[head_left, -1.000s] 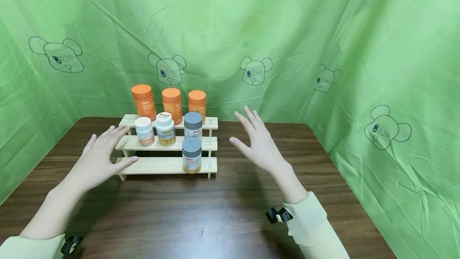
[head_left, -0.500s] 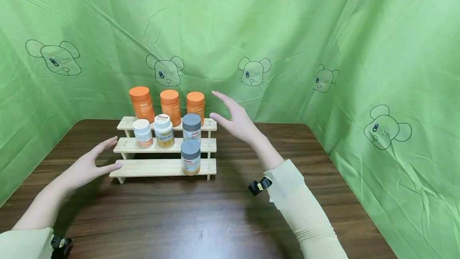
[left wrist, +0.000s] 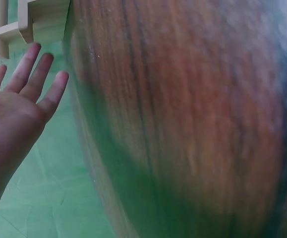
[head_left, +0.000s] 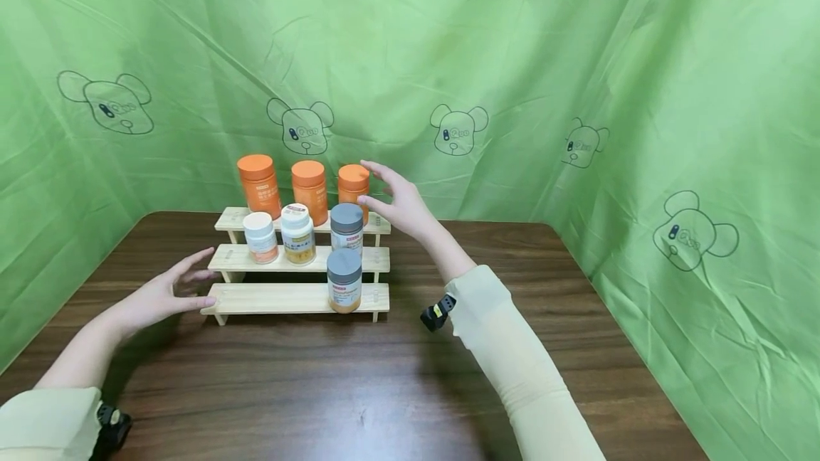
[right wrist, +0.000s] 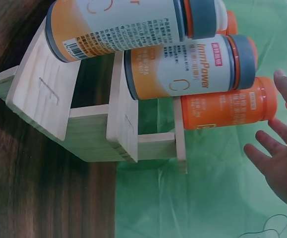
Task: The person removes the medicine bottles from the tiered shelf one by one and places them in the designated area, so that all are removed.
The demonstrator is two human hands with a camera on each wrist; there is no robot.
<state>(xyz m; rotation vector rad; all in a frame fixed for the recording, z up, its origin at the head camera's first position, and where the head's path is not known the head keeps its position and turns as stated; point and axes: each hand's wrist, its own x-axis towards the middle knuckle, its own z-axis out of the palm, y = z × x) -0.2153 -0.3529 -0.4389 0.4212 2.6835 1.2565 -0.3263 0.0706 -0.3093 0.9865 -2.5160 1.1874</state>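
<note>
- The right hand (head_left: 405,205) is up at the right end of the rack (head_left: 275,297), its thumb and fingers well parted beside the lid of the right orange jar (head_left: 353,178); it grips nothing, and I can't tell whether a fingertip touches.
- That jar stands upright on the top step, close to the step's right edge, so the hand comes in from the table's open right side.
- The left hand (head_left: 150,301) is off the rack's left end, fingers spread, holding nothing; its thumb is right by the lowest step's left edge, but I can't tell if it makes contact.
- Two other orange jars (head_left: 259,187) stand upright further left on the top step, with narrow gaps along the row.
- The middle step carries two white bottles (head_left: 297,237) side by side, then the upper grey jar (head_left: 347,218) towards the right edge.
- The lower grey jar (head_left: 344,279) is near the lowest step's right edge; pale wood runs from it to the left end.
- The rack sits left of centre, near the table (head_left: 410,390)'s back edge, with green cloth (head_left: 397,55) rising just beyond.
- Wide room lies in front of the rack and out to the table's right edge; the left side is tighter.
</note>
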